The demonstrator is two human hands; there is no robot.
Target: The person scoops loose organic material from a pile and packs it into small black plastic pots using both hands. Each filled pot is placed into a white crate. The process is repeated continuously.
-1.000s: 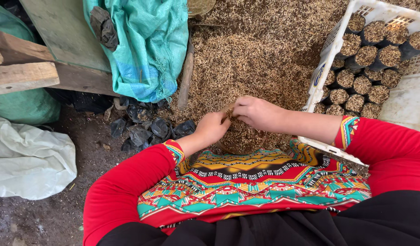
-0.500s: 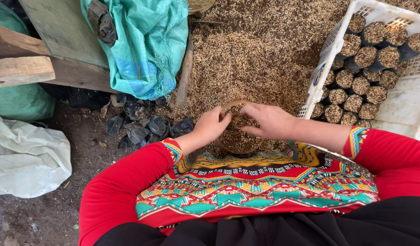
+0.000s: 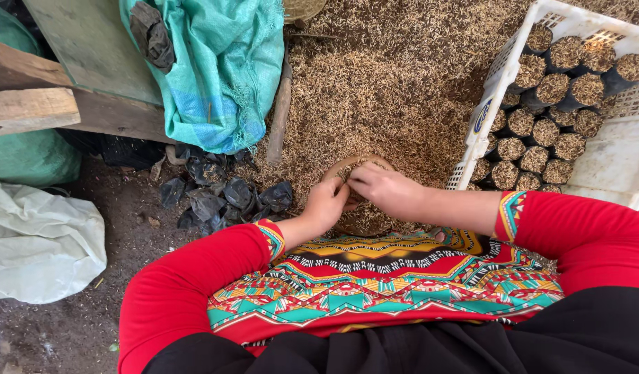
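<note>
Change: half a second ago both hands were spread flat, palms down, over the husk in the bowl; now they have drawn together, fingertips meeting at the bowl's far rim. A second ago they were pinched together higher up, above the bowl.
Left hand [image 3: 326,203]: at 7 o'clock of the bowl, fingers curled inward, tips touching the right hand's; whether they pinch anything I cannot tell.
Right hand [image 3: 385,192]: at 3 o'clock of the bowl, fingers bent, thumb and forefinger closed toward the left hand; what lies between them is hidden.
Bowl [image 3: 347,166]: round, brown-rimmed, full of husk, just in front of the lap, mostly covered by the hands; only its far rim shows at 12 o'clock.
Husk heap [image 3: 375,90]: spreads from the bowl out to 12 o'clock, touching the crate.
Crate [image 3: 496,76]: white plastic, at 2 o'clock, packed with small black bags [image 3: 534,131] filled with husk, upright in rows.
Empty bags [image 3: 222,197]: crumpled black heap on the ground at 9 o'clock of the hands.
Sack [image 3: 222,69]: teal woven, at 11 o'clock, leaning on boards.
Meaning: judging by the shift from pressing to pinching, the hands look to be working something small at the bowl.
</note>
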